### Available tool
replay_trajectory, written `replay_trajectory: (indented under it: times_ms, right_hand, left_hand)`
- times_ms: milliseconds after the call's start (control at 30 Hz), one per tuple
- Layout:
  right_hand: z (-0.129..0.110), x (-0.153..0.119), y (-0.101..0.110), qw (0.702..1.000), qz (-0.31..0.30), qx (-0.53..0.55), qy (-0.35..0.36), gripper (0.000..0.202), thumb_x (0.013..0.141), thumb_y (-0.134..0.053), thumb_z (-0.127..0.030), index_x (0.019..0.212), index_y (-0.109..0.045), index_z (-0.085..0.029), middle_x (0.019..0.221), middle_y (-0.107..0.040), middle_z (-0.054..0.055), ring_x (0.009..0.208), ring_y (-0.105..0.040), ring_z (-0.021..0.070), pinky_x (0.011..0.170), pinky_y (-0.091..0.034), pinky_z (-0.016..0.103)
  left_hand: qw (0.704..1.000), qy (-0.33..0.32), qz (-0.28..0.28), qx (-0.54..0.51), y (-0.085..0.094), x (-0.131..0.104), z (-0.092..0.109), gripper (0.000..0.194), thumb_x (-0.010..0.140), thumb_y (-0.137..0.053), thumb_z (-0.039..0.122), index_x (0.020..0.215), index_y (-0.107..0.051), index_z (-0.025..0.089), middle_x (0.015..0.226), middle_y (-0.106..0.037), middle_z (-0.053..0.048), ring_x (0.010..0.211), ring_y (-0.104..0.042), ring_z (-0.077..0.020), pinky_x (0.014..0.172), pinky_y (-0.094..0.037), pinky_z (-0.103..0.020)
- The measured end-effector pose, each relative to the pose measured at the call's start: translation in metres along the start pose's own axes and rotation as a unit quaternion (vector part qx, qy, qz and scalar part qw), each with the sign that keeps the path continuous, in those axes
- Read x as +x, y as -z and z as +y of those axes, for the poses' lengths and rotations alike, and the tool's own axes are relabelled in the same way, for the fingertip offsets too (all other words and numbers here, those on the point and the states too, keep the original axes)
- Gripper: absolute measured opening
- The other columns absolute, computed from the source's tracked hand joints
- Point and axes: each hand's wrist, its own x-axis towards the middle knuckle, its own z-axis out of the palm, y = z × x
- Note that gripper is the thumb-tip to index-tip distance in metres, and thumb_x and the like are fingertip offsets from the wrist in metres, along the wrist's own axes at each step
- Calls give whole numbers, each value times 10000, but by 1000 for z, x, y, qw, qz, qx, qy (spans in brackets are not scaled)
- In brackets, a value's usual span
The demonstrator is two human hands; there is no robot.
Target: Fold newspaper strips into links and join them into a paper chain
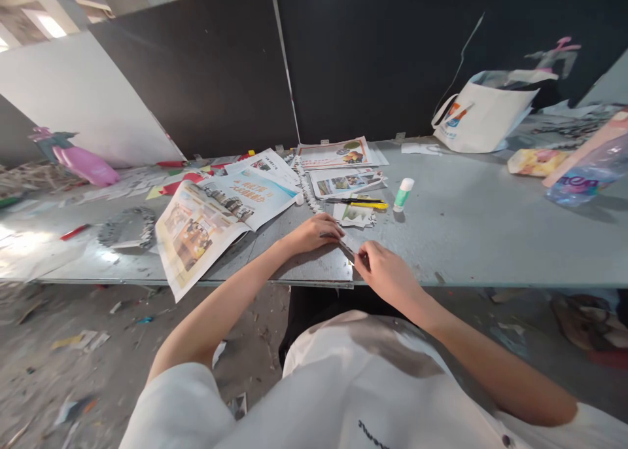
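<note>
Near the table's front edge, a thin folded paper strip [347, 247] spans the gap between my two hands. My left hand [318, 233] is closed on its upper left end, and my right hand [377, 263] pinches the lower right end. Just beyond them lie small cut paper pieces [354, 216] and a yellow and black utility knife [367, 203]. A glue stick with a green and white label [403, 195] stands upright to their right. A chain of folded paper [308, 186] runs away behind my left hand.
An open printed magazine [210, 223] overhangs the front edge at left. Printed sheets [338, 154] lie at the back. A white bag [483, 112], a plastic bottle [583, 177] and a yellow packet [537, 161] are at right. Further left are a pink spray bottle [88, 164] and a red pen [74, 232].
</note>
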Motion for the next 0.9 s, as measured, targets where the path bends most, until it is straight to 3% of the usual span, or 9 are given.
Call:
replay_trajectory:
  times_ms: [233, 467, 900]
  right_hand:
    - [-3, 5, 8, 999, -36, -26, 13, 101, 1091, -597, -216, 990, -597, -219, 978, -767, 87, 795, -713, 229, 685, -358, 327]
    - [-2, 12, 12, 995, -89, -27, -47, 143, 1107, -557, -234, 977, -611, -213, 890, -743, 71, 713, -662, 207, 650, -287, 329]
    - [-15, 13, 15, 989, -105, -57, -92, 181, 1127, -505, -193, 991, -625, -196, 962, -778, 107, 779, -701, 221, 667, -286, 344]
  left_hand:
    - [1000, 15, -7, 16, 0, 4, -2, 174, 1072, -734, 302, 1026, -878, 215, 1060, -866, -127, 1102, -752, -250, 1020, -597, -395]
    - [1000, 13, -5, 27, -1, 6, -5, 140, 1054, -754, 278, 1026, -880, 225, 999, -847, -115, 1072, -735, -247, 984, -595, -378]
    - [998, 48, -30, 0, 3, 12, -5, 116, 1021, -768, 243, 1008, -880, 216, 979, -827, -110, 1082, -684, -251, 967, -563, -368]
